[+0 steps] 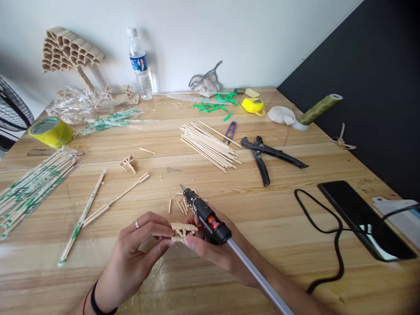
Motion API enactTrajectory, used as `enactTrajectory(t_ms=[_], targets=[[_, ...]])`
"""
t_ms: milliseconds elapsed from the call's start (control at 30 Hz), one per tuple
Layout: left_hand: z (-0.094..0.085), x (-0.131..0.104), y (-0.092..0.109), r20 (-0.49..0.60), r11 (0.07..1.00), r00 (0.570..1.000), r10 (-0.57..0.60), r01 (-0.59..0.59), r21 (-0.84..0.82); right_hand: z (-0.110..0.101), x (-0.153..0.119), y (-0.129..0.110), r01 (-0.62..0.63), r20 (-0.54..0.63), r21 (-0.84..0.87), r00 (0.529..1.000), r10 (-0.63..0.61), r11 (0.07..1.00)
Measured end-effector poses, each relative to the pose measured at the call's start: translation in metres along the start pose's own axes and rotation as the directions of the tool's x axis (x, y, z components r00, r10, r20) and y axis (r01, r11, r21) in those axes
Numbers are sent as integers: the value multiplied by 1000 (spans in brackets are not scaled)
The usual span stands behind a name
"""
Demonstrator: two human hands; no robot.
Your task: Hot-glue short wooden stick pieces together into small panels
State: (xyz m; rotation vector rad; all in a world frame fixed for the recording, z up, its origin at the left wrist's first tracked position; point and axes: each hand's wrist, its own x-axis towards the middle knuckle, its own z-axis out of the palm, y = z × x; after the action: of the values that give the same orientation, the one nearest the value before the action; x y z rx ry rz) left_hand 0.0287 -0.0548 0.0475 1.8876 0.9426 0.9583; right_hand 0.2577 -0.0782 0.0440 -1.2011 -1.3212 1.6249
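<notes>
Over the pale wooden desk [272,223], the left hand [134,249] pinches a small, pale structure of short wooden sticks [183,232] between thumb and fingertips. The right hand [226,259], its thumb against that structure, also grips a black glue gun with an orange part [205,215] (the handle is mostly hidden). Short, loose wooden pieces [169,206] lie near the gun's nozzle.

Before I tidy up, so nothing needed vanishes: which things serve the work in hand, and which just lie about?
In hand: small stick piece, glue gun; probably short sticks, long sticks, black cutter.

Apparently lying about: plastic bottle, phone, tape measure.
</notes>
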Motion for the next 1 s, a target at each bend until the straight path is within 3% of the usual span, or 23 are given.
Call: enactTrajectory(t_ms=[300, 767, 900, 1000], targets=[[0, 1, 0, -2, 999, 999, 32, -32, 40, 0, -1, 1, -22, 6, 59, 1000, 22, 998], [-5, -1, -5, -15, 990, 992, 123, -121, 76, 6, -6, -11, -60, -147, 117, 986, 77, 991], [-7, -1, -4, -34, 990, 995, 89, -84, 109, 3, -5, -7, -37, -165, 93, 985, 52, 995], [-5, -1, -2, 4, 994, 1000, -27, 27, 106, 2, -4, -3, -16, -113, 65, 993, 24, 998]])
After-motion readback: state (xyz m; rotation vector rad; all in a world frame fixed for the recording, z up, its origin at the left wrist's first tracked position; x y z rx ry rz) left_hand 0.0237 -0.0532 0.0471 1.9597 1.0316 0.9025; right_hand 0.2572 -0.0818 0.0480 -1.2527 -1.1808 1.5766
